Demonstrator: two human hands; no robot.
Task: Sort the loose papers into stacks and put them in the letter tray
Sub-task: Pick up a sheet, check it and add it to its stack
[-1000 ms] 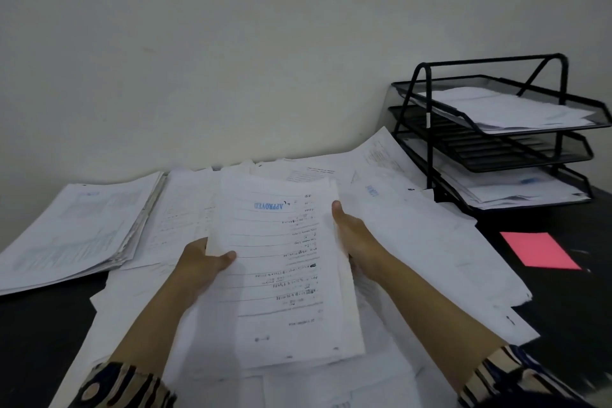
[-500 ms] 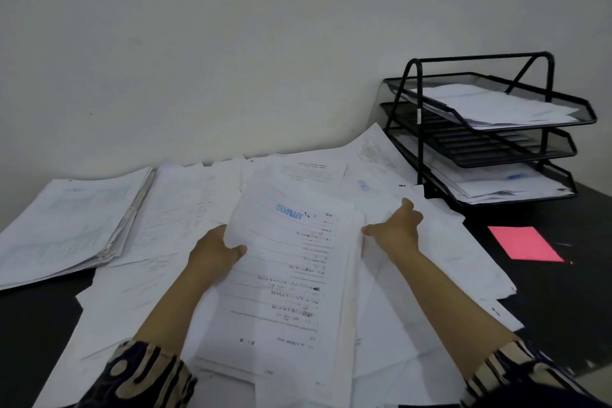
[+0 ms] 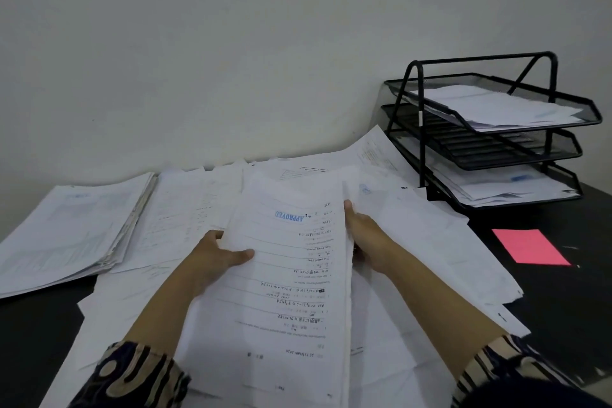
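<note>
Hands: two, both clamped on one bundle of white printed sheets with a blue "APPROVED" stamp [image 3: 284,275]. The left hand [image 3: 215,258] grips the bundle's left edge, thumb on top; the right hand [image 3: 366,235] holds the right edge, fingers hidden behind it. Opposed edge grips of this kind probably serve to square the sheets before filing. Beneath and around the bundle, loose white papers [image 3: 430,242] lie overlapped on the dark tabletop [image 3: 563,308], too many to count. Left of the bundle rests one thick stack of white documents [image 3: 73,232]. Right of the bundle lies one pink paper note [image 3: 530,247]. Beyond the note stands the black wire-mesh letter tray with three tiers [image 3: 490,142]: top and bottom tiers hold papers; the middle appears unfilled.
</note>
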